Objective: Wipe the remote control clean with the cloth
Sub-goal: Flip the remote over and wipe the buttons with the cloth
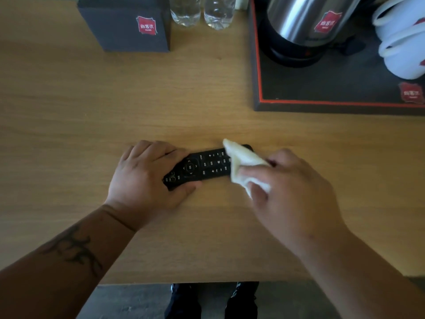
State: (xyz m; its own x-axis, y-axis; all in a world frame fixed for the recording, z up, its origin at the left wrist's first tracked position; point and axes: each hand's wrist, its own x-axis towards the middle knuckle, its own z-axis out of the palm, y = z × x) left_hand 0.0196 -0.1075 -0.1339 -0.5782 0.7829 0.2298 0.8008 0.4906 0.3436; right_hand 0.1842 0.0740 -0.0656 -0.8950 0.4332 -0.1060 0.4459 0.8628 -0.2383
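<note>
Fingers of the left hand [147,178] clamp the left end of the black remote control [202,166], lying flat mid-desk [69,111]. At its right end, the right hand [292,192] pinches a folded white cloth [241,162] onto the buttons.

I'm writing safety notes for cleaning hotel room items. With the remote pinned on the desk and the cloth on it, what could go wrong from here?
1. The cloth covers only the right end of the remote control; the part under the left hand may be left unwiped.
2. The right hand rubs across the keys, so buttons could get pressed.
3. A wide sweep away from the person might reach the tray holding the kettle.
</note>
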